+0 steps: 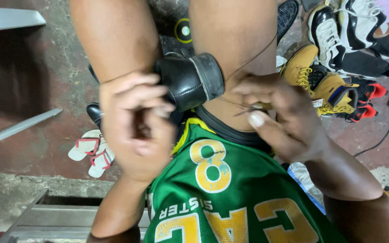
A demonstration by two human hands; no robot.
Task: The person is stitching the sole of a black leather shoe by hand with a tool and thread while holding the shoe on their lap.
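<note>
The floor [41,90] is the largest thing in view: rough reddish concrete stretching out beyond both hands and behind the person's bare knees. Below the hands, nearest the camera, the green jersey [230,198] with yellow markings fills the lower middle of the frame.

Far to the right of the right hand lies a heap of footwear on the floor: tan boots [325,83] with yellow laces, and beyond them black-and-white sneakers [338,27]. Left of and a little below the left hand sits a pair of white sandals [91,150] with red straps, well apart from it.

Between the two hands, wedged between the knees, is the black shoe [190,81], its dark leather end turned toward the camera and its sole edge showing pale grey. The left hand [133,126] is blurred; its grip curls shut against the left side of the shoe, fingers bent over it and touching the leather. The right hand [284,119] is just right of the shoe, its grip pinched together on a needle [250,108], thumb pressing toward the fingertips. From that pinch a thin thread [259,51] runs up and away across the right knee. How far the needle enters the shoe cannot be told.
</note>
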